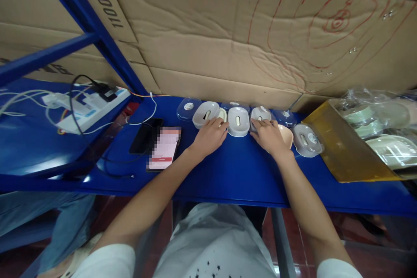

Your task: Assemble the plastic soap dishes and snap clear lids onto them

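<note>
My left hand [210,137] is closed at the row of small plastic boxes, its fingers curled against a cream-coloured piece [223,114] that they partly hide. Behind that hand is an open white box [202,118] with a slot in its floor. Between my hands stands another open white box [238,129] with a pale oblong insert. My right hand [269,134] has its fingers bent over the front of a greyish box [264,113] with a round label. A peach-coloured dish [286,134] shows beside the right wrist. Further right stands a lidded box [306,141].
Clear lids [189,108] lie behind the boxes. Two phones, one lit [164,150] and one dark [143,134], are left of my arm. A power strip [94,110] with cables lies further left. A yellowish bin [329,147] of wrapped dishes stands right. Cardboard [202,30] walls the back.
</note>
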A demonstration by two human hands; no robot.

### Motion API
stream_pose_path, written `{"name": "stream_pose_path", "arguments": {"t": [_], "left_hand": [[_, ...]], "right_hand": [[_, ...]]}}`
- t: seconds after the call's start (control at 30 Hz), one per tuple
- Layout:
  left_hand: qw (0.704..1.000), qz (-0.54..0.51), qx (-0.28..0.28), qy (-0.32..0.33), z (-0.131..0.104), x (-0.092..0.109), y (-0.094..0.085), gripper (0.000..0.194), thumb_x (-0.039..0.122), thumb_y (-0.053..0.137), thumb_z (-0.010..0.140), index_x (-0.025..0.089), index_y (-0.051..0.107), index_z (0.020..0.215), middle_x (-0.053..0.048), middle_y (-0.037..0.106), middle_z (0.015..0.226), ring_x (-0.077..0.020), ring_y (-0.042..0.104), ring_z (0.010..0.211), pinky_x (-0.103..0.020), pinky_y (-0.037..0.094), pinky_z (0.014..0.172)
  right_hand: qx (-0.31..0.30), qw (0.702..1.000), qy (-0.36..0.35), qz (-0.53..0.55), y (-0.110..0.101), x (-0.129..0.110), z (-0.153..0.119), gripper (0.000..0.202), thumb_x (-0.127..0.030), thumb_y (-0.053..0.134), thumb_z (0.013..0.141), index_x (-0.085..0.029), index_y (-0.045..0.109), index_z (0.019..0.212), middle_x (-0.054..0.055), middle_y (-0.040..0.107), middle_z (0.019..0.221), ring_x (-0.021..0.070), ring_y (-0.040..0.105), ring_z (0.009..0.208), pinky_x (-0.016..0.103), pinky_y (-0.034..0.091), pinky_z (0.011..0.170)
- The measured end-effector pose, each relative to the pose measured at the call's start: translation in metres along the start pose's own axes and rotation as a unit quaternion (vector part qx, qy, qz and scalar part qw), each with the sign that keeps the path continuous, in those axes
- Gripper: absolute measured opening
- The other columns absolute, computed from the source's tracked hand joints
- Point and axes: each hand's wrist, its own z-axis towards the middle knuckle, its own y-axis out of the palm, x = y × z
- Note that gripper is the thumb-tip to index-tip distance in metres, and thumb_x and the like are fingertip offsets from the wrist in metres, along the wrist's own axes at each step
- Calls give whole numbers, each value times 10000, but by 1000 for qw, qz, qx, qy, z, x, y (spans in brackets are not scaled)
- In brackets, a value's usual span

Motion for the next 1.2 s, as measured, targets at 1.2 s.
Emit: {"name": "stream_pose_path", "arguments": {"t": [1.2], "left_hand": [[941,-246,181,-146,25,-5,14,400,364,273,1155,183,390,1492,-176,682,1342,-264,680,1225,-417,543,1026]], "right_hand": [[192,957,80,205,-17,9,4,520,-467,315,1136,-206,484,1553,162,677,1459,318,678,1283,484,537,1076]]}}
